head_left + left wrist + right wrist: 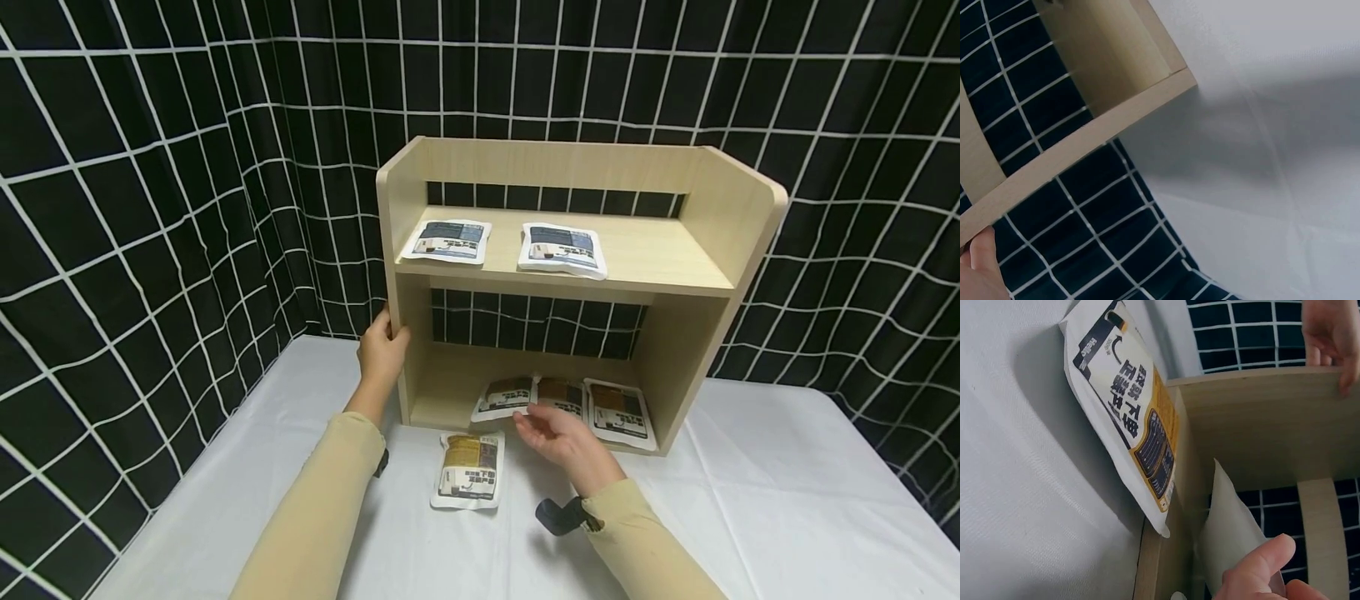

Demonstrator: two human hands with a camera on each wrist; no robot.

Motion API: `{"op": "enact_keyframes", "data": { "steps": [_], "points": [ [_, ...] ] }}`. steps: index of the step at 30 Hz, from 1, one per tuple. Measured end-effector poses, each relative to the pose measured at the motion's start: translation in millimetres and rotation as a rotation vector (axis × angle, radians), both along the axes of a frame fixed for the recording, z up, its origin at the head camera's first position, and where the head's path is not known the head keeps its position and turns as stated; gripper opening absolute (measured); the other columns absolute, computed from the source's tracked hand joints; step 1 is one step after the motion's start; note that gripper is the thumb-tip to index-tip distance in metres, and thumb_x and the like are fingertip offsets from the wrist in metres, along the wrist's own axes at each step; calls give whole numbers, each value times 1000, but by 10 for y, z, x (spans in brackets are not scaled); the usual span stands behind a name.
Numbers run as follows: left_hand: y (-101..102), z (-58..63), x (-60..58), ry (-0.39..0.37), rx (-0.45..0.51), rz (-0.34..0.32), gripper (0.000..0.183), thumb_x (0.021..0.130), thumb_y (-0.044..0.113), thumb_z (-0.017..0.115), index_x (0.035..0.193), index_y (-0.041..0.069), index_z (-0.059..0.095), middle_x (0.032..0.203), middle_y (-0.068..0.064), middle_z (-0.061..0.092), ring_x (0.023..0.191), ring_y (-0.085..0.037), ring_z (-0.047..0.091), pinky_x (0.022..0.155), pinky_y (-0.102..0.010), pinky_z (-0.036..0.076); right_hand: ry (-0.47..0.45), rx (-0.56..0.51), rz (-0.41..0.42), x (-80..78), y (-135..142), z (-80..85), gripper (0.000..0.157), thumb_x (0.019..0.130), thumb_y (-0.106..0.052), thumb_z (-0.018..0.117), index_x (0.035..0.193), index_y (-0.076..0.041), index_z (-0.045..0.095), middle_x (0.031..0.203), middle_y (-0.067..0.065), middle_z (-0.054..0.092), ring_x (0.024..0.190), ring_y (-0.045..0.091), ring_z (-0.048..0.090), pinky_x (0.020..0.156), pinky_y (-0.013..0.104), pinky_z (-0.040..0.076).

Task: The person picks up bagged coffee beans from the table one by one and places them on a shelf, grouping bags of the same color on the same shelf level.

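Observation:
A two-tier wooden shelf (705, 333) stands on the table. My left hand (381, 354) grips its left side panel, thumb on the front edge; the left wrist view shows this hand (982, 269) at the panel's edge. My right hand (558, 442) pinches the near edge of a white pouch with a brown label (506, 398) inside the lower tier. That pouch (1229, 531) is tilted up, its plain side towards the right wrist camera, beside the thumb (1260, 565). A yellow-labelled pouch (468, 471) lies on the table before the shelf.
Two brown-labelled pouches, one in the middle (562, 396) and one at the right (618, 412), lie in the lower tier. On the upper tier lie two blue-labelled pouches, left (448, 242) and middle (562, 248). A white cloth covers the table (787, 500); black gridded curtains (525, 75) hang behind.

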State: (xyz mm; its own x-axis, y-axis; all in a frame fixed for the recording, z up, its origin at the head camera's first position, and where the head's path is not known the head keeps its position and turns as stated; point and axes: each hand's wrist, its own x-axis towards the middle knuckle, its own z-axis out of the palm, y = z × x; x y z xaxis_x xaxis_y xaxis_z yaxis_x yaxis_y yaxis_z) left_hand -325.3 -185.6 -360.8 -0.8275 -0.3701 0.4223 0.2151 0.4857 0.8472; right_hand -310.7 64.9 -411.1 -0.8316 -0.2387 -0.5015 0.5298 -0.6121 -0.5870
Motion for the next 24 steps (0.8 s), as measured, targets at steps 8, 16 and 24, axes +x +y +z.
{"op": "enact_keyframes", "data": {
  "steps": [8,16,24],
  "points": [
    [6,-5,13,2,9,-5,43,90,8,57,133,5,58,116,-20,67,109,-37,62,96,-54,40,42,-2,11,-75,-6,-54,13,99,7,39,111,4,35,95,20,49,70,20,63,75,26,55],
    [-3,1,-6,2,25,-15,43,90,8,57,133,5,58,117,-19,67,109,-36,62,98,-53,40,78,-42,63,-185,38,-142,62,98,10,30,152,4,-2,115,26,43,77,22,65,87,30,52],
    [-7,1,4,6,21,-23,44,91,6,57,135,4,56,117,-20,66,109,-37,62,97,-53,40,71,-164,35,-361,18,-396,66,98,11,34,151,6,-6,149,37,18,133,38,39,107,43,35]
  ]
}}
